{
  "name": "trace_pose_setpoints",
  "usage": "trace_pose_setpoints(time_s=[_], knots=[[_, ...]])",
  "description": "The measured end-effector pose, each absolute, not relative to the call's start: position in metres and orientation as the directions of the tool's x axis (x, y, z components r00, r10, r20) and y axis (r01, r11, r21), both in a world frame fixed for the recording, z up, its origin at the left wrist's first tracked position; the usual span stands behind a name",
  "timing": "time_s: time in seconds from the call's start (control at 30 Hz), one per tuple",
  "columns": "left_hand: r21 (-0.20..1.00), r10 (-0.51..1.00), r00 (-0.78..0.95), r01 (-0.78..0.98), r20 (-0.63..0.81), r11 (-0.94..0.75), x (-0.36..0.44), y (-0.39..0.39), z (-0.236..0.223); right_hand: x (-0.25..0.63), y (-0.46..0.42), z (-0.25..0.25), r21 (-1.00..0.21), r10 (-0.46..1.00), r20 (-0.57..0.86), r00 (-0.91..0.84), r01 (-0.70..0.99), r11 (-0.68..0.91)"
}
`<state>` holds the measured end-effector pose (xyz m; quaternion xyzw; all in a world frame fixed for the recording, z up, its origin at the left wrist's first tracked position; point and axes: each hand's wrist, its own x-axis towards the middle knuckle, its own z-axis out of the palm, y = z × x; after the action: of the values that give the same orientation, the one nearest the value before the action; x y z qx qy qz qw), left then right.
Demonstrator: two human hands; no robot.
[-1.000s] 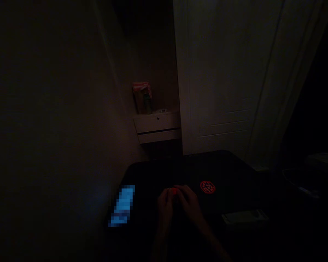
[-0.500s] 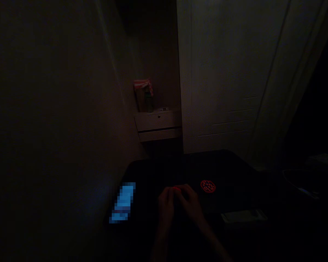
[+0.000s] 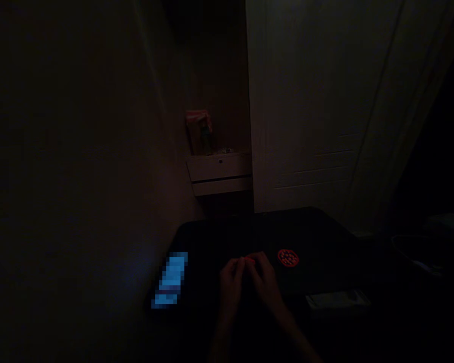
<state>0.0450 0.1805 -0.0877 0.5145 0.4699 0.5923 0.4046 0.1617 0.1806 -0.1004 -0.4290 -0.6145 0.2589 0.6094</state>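
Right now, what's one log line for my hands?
left hand: holds small red thing | right hand: holds it too | red-rimmed round thing: on dark table, right of hands | glowing blue patch: left of hands

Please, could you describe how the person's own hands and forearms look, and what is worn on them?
The left hand and right hand look bare, with no gloves. No sleeve shows on the left forearm or right forearm. It is too dark to rule out rings.

a small, bright red object (image 3: 250, 260), mostly hidden, its shape unclear, is held between the fingers (image 3: 258, 264).
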Motion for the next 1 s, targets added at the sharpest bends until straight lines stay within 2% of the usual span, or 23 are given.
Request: trace_pose_setpoints(time_s=[0.4,0.57,0.77,0.87,1.0], knots=[[0.964,0.955,-0.137,0.072,0.262,-0.254,0.0451,0.1808,-0.0905,0.1634,0.1824,-0.1030,-0.847,0.849,0.516,0.117,0.217,0.485],[0.959,0.954,-0.101,0.053,0.281,-0.277,0.0440,0.1819,-0.0931,0.1620,0.1855,-0.1066,-0.855,0.843,0.513,0.165,0.185,0.484],[0.953,0.941,-0.164,-0.022,0.294,-0.302,0.0438,0.1824,-0.0952,0.1608,0.1849,-0.1080,-0.896,0.867,0.444,0.226,0.102,0.432],[0.956,0.942,-0.187,-0.043,0.279,-0.291,0.0448,0.1822,-0.0951,0.1616,0.1834,-0.1061,-0.883,0.855,0.469,0.221,0.096,0.459],[0.955,0.944,-0.149,0.015,0.294,-0.295,0.0445,0.1819,-0.0945,0.1627,0.1840,-0.1051,-0.843,0.822,0.538,0.187,0.096,0.530]])
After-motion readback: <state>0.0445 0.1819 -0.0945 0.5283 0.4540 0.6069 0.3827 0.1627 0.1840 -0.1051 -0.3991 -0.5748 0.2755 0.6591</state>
